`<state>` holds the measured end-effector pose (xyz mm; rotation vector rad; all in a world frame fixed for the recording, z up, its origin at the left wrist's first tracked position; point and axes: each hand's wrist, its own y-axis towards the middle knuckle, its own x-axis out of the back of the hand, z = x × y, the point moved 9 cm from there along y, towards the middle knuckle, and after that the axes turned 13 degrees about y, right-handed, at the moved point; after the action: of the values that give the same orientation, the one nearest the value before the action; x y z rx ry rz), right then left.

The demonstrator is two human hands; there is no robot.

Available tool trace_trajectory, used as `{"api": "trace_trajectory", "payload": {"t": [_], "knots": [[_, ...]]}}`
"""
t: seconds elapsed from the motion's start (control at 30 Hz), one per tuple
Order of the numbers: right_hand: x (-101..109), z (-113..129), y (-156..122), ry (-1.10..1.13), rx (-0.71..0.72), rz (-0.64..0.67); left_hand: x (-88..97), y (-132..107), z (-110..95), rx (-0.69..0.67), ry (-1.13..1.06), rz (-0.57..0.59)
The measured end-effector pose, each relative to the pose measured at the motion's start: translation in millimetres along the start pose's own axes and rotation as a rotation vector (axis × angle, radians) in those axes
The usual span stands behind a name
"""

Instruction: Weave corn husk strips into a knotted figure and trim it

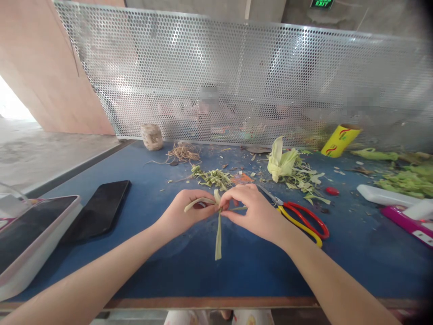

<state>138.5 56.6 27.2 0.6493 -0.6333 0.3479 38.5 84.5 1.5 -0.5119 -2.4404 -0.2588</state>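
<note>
Pale green leaf strips (218,231) cross each other above the blue table (237,271) near its front middle. My left hand (185,212) is closed, pinching one strip that curves left over its fingers. My right hand (252,210) is closed too, pinching the crossing point from the right. A long strip hangs straight down from that point toward the table. Red and yellow scissors (302,219) lie just right of my right hand.
A black phone (98,208) lies at the left beside a white tray (32,253). Leaf scraps (213,177), a green husk bundle (282,162), twine (182,153), a yellow cup (340,141) and a small jar (152,136) sit before the perforated metal screen (243,81).
</note>
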Motion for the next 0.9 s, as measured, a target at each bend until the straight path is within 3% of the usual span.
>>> {"api": "trace_trajectory", "payload": {"t": [0.3, 0.6, 0.9], "knots": [[5.1, 8.5, -0.2, -0.039, 0.07, -0.006, -8.1, 2.1, 8.7, 0.045, -0.135, 0.071], [3.8, 13.7, -0.4, 0.005, 0.167, -0.045, -8.0, -0.2, 5.6, 0.038, -0.08, 0.059], [4.0, 15.1, -2.7, -0.122, 0.227, -0.107, -14.0, -3.4, 8.9, 0.007, -0.055, 0.084]]}}
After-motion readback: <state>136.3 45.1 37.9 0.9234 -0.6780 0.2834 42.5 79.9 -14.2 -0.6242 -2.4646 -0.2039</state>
